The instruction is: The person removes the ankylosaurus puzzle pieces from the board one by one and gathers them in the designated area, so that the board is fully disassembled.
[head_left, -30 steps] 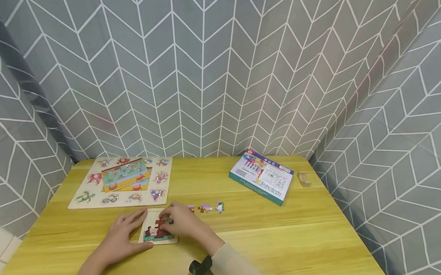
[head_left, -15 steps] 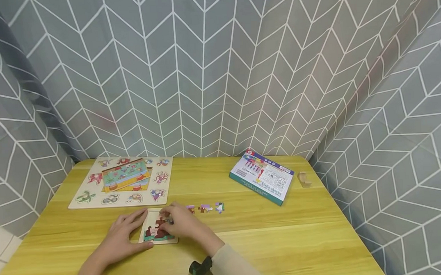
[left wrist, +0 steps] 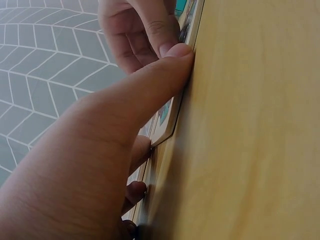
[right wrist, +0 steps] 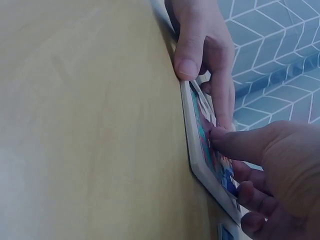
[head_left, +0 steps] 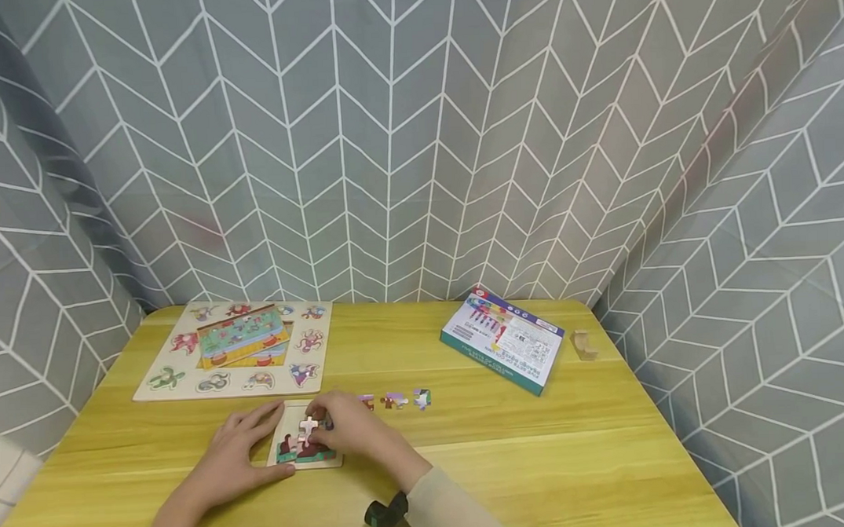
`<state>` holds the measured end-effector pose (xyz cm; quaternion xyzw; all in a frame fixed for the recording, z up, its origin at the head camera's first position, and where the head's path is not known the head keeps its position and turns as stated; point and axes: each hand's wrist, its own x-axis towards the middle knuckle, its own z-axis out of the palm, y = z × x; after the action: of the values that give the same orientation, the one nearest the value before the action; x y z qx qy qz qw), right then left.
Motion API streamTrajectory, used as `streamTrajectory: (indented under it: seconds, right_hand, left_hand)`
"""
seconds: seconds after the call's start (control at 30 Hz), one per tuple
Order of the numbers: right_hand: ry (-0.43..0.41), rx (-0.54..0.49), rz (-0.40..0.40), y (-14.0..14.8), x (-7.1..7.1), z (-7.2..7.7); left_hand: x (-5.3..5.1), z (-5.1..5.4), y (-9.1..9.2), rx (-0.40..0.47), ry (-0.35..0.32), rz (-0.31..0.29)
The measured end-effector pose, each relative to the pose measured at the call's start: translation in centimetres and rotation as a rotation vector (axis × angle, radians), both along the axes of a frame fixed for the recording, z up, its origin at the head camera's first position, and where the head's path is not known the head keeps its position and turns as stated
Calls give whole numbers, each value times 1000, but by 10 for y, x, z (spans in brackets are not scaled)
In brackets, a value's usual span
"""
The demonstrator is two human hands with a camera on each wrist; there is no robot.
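A small wooden puzzle tray (head_left: 280,457) lies on the table, partly filled with brown, pink and green jigsaw pieces. My left hand (head_left: 227,461) is at its left side, with the thumb (right wrist: 188,69) touching the near edge and the straight index finger reaching along toward the far edge. Over the tray, the thumb and index finger of my right hand (head_left: 347,428) pinch a cross-shaped puzzle piece (head_left: 307,427), whose face shines pale. The right fingers hide the right part of the tray. In the right wrist view, the right thumb (right wrist: 240,144) is low over the tray's pieces.
Several loose puzzle pieces (head_left: 394,401) lie just beyond my right hand. A larger board with animal shapes (head_left: 151,385) is at the back left, bearing two picture cards (head_left: 244,334). At the back right are a puzzle box (head_left: 499,343) and a small wooden block (head_left: 583,344).
The piece at my right fingertips looked brown before and now shows a pale glint, as if tilted. My left hand has stayed at the tray; the right has barely moved.
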<state>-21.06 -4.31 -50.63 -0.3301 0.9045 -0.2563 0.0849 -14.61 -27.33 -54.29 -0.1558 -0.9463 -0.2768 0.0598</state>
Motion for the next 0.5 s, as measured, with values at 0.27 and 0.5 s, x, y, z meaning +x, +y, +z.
streamTrajectory:
  seconds: [0.27,0.5]
  right_hand:
    - [10,61,80,2,-5,4]
    - [-34,58,82,2,-5,9]
  left_hand:
    - [-1,0,0,-6,8,0]
    - [-1,-1,0,-10,2,8]
